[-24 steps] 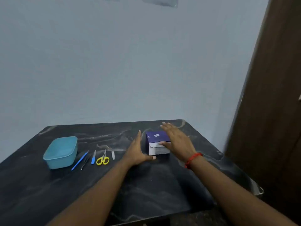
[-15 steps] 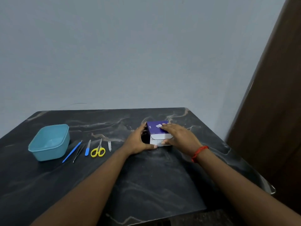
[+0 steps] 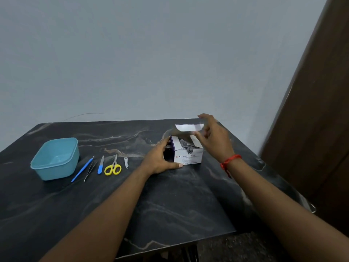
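A small purple-and-white box of alcohol swabs (image 3: pixel 188 157) stands on the black marbled table (image 3: pixel 170 201), right of the middle. Its lid flap (image 3: pixel 189 127) is lifted up and back, and dark packets show inside. My left hand (image 3: pixel 160 159) grips the box's left side, thumb along the front bottom edge. My right hand (image 3: pixel 215 137), with a red thread on the wrist, is above the box's right side and pinches the raised flap at its right end.
A teal plastic tub (image 3: pixel 55 157) sits at the table's left. Beside it lie a blue-handled tool (image 3: pixel 82 169), tweezers (image 3: pixel 90 171), a blue file (image 3: pixel 101 165), yellow scissors (image 3: pixel 113 167) and a nail clipper (image 3: pixel 126 162). A dark wooden door (image 3: pixel 317 110) stands at the right.
The box was closed with my right hand flat on its top. Now the lid flap is lifted open by my right hand, while my left hand keeps its hold on the side.
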